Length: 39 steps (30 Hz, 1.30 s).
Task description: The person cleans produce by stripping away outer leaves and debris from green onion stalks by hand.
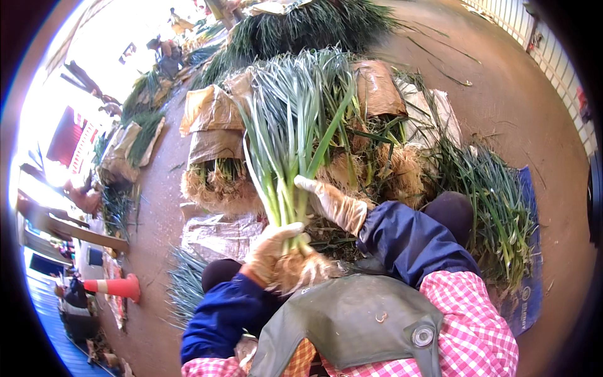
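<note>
My left hand (271, 250), in a pale work glove, is wrapped round the lower white stems of a bunch of green onions (287, 169). The bunch leans up and away from me, its tan roots (304, 270) hanging below the hand by my grey-green apron (358, 317). My right hand (339, 206), gloved too, grips the bunch from the right, higher up. Its thumb lies against the stalks; its other fingers are largely hidden. Behind the held stalks, more green onions (308, 72) lie with their leaves pointing away.
Brown-wrapped bundles (217, 147) of green onions lie ahead on the left, beside another wrapper (379, 88). Loose green onions (496, 207) lie on a blue sheet (526, 308) at right. An orange cone (116, 287) lies at left. A person (168, 56) is at the far left.
</note>
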{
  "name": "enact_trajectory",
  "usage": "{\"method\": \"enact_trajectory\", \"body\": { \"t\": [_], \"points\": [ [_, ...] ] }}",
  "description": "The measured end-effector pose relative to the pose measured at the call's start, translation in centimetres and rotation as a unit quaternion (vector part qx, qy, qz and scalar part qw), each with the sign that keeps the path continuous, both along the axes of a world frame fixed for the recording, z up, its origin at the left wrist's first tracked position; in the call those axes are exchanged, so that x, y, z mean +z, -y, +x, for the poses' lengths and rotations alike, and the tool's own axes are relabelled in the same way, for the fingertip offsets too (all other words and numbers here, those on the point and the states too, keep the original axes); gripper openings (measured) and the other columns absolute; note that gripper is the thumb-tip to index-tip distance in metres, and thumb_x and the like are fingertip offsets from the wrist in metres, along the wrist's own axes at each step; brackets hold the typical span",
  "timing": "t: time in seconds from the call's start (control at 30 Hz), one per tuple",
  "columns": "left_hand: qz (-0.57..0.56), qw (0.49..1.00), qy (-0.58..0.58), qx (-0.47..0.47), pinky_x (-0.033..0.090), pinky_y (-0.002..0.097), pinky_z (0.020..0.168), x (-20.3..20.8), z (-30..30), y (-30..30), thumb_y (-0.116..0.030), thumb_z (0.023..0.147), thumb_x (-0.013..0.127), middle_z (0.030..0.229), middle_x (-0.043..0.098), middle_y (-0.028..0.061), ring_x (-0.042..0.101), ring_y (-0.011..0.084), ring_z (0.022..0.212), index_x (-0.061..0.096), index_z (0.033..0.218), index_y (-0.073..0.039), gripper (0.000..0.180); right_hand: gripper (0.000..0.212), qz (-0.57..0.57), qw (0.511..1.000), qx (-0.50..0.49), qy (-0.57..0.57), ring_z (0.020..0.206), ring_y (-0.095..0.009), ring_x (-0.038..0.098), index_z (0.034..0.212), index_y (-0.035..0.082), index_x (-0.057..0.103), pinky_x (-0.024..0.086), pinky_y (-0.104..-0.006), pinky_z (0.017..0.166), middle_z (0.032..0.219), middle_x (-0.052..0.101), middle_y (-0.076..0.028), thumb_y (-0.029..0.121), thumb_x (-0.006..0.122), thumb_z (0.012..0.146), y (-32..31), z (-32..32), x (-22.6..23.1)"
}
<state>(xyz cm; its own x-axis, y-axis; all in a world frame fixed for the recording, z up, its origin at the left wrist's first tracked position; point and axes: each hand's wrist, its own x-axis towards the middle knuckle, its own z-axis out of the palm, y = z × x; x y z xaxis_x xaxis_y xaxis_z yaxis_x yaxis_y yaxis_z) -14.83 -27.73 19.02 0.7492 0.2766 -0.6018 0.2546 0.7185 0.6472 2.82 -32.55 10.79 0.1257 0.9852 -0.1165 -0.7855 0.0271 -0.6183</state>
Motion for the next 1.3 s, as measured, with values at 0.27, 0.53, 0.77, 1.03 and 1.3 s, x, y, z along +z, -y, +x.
{"method": "enact_trajectory", "body": {
  "t": [0.27, 0.53, 0.77, 1.03, 1.3],
  "points": [
    [0.312, 0.941, -0.087, -0.096, 0.051, 0.0262, 0.040, 12.5, -7.4, -2.4, -0.010, 0.077, 0.067, 0.074, 0.062, 0.0124, 0.061, 0.0205, 0.047, 0.054, 0.106, 0.006, 0.035, 0.047, -0.035, 0.990, 0.120, 0.068, 0.079, -0.017, 0.067, 0.114, 0.007, 0.057, 0.053, -0.0259, 0.060, 0.095, 0.068, -0.008, 0.048, 0.051, 0.093, 2.2, 5.4, 5.2],
    [0.417, 0.895, -0.121, -0.104, 0.050, 0.0255, 0.040, 20.2, -8.5, 0.9, -0.008, 0.073, 0.067, 0.064, 0.060, 0.0120, 0.060, 0.0202, 0.044, 0.055, 0.098, 0.008, 0.032, 0.027, -0.150, 0.915, -0.225, 0.299, 0.060, -0.018, 0.059, 0.095, 0.003, 0.064, 0.048, -0.0307, 0.053, 0.074, 0.062, -0.010, 0.028, 0.069, 0.084, 11.1, 23.1, 1.4],
    [0.455, 0.870, -0.163, -0.095, 0.053, 0.0257, 0.040, 24.0, -11.7, 2.3, -0.006, 0.073, 0.066, 0.067, 0.062, 0.0145, 0.061, 0.0195, 0.044, 0.052, 0.101, 0.010, 0.035, 0.070, -0.079, 0.561, -0.305, 0.766, 0.108, -0.033, 0.059, 0.133, 0.008, 0.049, 0.044, -0.0386, 0.095, 0.122, 0.058, -0.021, 0.048, 0.066, 0.079, 8.9, 17.5, 7.8],
    [0.483, 0.850, -0.187, -0.093, 0.051, 0.0252, 0.038, 25.5, -11.5, 4.3, -0.002, 0.071, 0.063, 0.064, 0.061, 0.0146, 0.061, 0.0187, 0.043, 0.053, 0.096, 0.012, 0.031, 0.021, -0.056, 0.435, -0.424, 0.792, 0.073, -0.030, 0.062, 0.095, 0.007, 0.061, 0.048, -0.0429, 0.070, 0.078, 0.064, -0.011, 0.025, 0.058, 0.084, 5.6, 12.2, 9.2],
    [0.489, 0.843, -0.208, -0.085, 0.051, 0.0241, 0.038, 26.3, -11.8, 5.0, -0.003, 0.069, 0.061, 0.066, 0.062, 0.0156, 0.060, 0.0177, 0.042, 0.053, 0.097, 0.013, 0.033, 0.018, -0.233, 0.473, -0.252, 0.811, 0.056, -0.025, 0.056, 0.089, 0.002, 0.059, 0.049, -0.0392, 0.058, 0.062, 0.055, -0.009, 0.016, 0.047, 0.090, 7.0, 15.5, 8.5]
  ]
}}
